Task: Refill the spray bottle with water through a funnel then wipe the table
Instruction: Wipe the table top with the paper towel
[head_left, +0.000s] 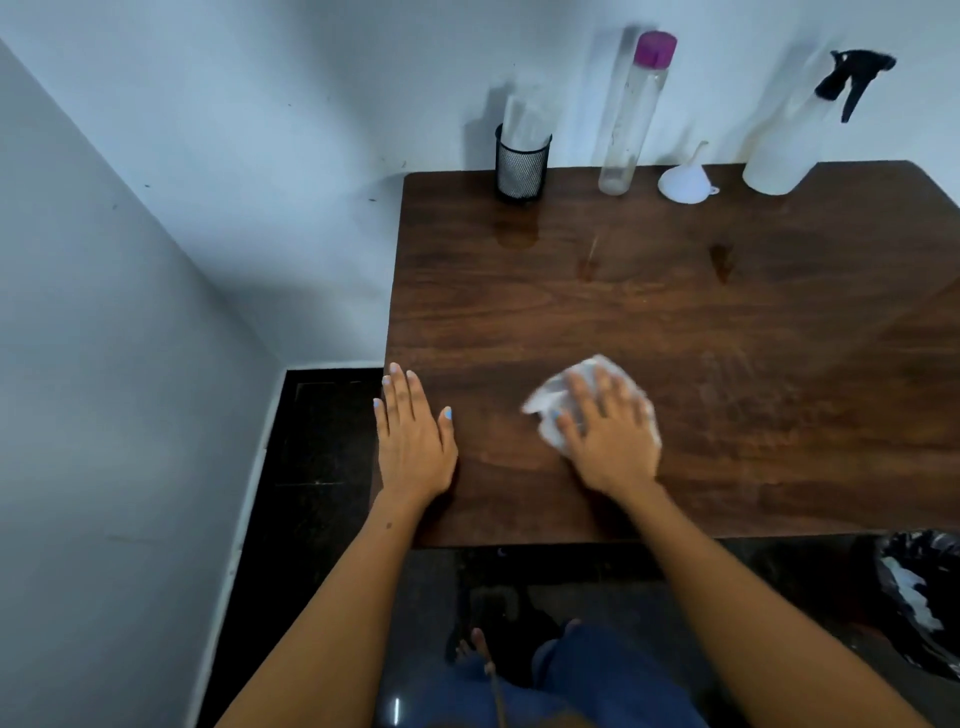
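My right hand (608, 431) presses flat, fingers spread, on a crumpled white tissue (545, 400) lying on the dark wooden table (701, 338). My left hand (413, 426) rests flat and holds nothing at the table's near left edge. A white spray bottle (784, 150) with a black trigger head stands at the back right. Left of it a white funnel (685, 179) sits upside down, and beside that stands a tall clear water bottle (631, 114) with a purple cap. Wet streaks show on the wood to the right of the tissue.
A black mesh cup (521, 166) holding white sheets stands at the table's back left, against the white wall. A bin with a black bag (924, 597) sits on the dark floor at the lower right. My legs are under the table's near edge.
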